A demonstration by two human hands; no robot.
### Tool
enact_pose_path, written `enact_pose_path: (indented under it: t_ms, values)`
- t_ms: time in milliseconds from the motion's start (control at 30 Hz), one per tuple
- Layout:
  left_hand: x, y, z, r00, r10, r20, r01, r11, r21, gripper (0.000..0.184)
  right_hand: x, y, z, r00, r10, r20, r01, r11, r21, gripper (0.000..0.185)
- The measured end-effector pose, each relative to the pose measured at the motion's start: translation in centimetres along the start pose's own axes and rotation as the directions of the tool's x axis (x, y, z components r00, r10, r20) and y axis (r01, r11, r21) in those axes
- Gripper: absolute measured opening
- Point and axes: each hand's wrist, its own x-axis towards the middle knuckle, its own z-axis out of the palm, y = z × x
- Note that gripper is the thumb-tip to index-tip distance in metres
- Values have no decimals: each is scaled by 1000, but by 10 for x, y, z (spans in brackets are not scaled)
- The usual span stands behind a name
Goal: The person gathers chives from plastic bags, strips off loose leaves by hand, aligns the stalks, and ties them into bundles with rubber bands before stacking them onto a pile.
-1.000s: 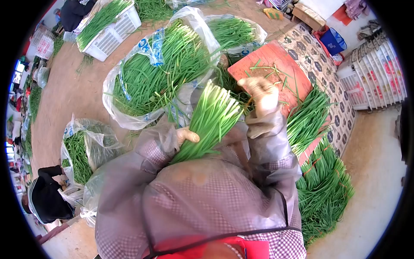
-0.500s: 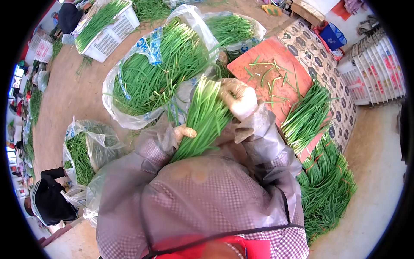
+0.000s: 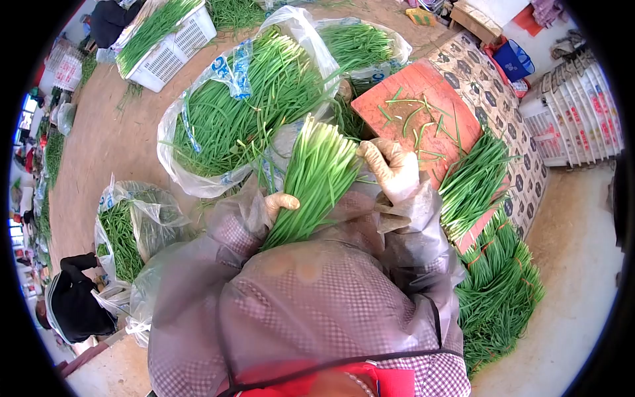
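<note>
My gloved left hand [image 3: 281, 204] is closed round a bunch of garlic chives [image 3: 317, 175], its thumb across the green leaves. The pale stem ends point up and away from me, and the leaf ends reach down to my apron. At the bunch's right side is my gloved right hand [image 3: 391, 167], fingers curled together with the tips close to the stems. A thin green piece shows just below its fingers; whether it is held is unclear. Beyond lies a red board [image 3: 456, 109] with loose chive scraps on it.
A large plastic bag of chives [image 3: 245, 126] stands ahead, with another bag [image 3: 357, 46] behind it. Trimmed chives [image 3: 473, 182] lie on the board's near end, and banded bundles [image 3: 499, 298] are piled at right. White crates [image 3: 572, 109] are stacked far right. A person [image 3: 79, 301] is at left.
My right hand has moved right, from against the stem ends to just beside the bunch. The left hand keeps its hold, and the stems look more fanned out.
</note>
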Motion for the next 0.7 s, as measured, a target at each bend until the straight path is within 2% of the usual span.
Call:
enact_pose_path:
  t_ms: [67, 100, 167, 200, 233, 300, 333, 367, 400, 433, 467, 500, 533, 567, 600, 633, 700]
  values:
    - [-1, -1, 8, 999, 33, -26, -31, 998, 62, 64, 2, 29, 0, 960, 245, 138, -243, 969, -32, 40]
    - [-1, 0, 10, 996, 73, -48, -66, 990, 123, 65, 1, 41, 6, 961, 239, 138, -237, 971, -31, 40]
    - [0, 3, 13, 997, 73, -5, -71, 988, 140, 67, -2, 52, 20, 991, 90, 103, -123, 918, 377, 72]
    - [-1, 4, 18, 996, 77, -36, -69, 983, 169, 68, -1, 54, 21, 951, 77, 299, -226, 834, 503, 94]
    - [0, 4, 24, 995, 80, -65, -65, 978, 199, 70, -2, 48, 24, 932, 75, 354, -257, 825, 503, 99]
    - [5, 6, 28, 993, 117, -11, -111, 963, 246, 69, 4, 40, 44, 954, -165, 249, -38, 760, 649, 107]
    - [7, 8, 28, 984, 174, -31, -139, 870, 473, 69, 7, 35, 47, 964, -132, 232, -49, 767, 640, 116]
    - [8, 9, 26, 971, 235, -37, -150, 725, 672, 69, 10, 36, 51, 963, -135, 231, -46, 766, 641, 116]
    - [11, 7, 22, 960, 278, -26, -170, 658, 734, 68, 12, 39, 56, 967, -158, 200, -5, 773, 634, 118]
    - [11, 6, 23, 959, 281, -27, -172, 657, 734, 68, 14, 40, 62, 969, -180, 172, 34, 780, 625, 119]
    - [9, 5, 26, 951, 295, -90, -120, 623, 773, 67, 12, 37, 72, 988, -132, 82, 36, 707, 706, 109]
    - [8, 4, 29, 939, 309, -151, -64, 588, 806, 67, 14, 37, 73, 987, -134, 85, 35, 707, 707, 109]
    - [6, 4, 35, 924, 336, -185, -16, 514, 858, 68, 16, 37, 74, 989, -52, 141, -74, 654, 753, 100]
    - [6, 3, 34, 922, 338, -186, -16, 515, 857, 68, 18, 35, 74, 979, 26, 204, -180, 590, 787, 90]
    - [5, 3, 32, 906, 348, -241, 85, 409, 908, 68, 17, 31, 74, 984, 35, 175, -164, 566, 808, 63]
    - [4, 2, 31, 884, 363, -296, 190, 299, 935, 69, 17, 32, 74, 983, 36, 180, -169, 565, 808, 63]
    - [3, 3, 31, 899, 347, -266, 178, 264, 948, 72, 16, 35, 70, 971, 69, 230, -223, 609, 761, 50]
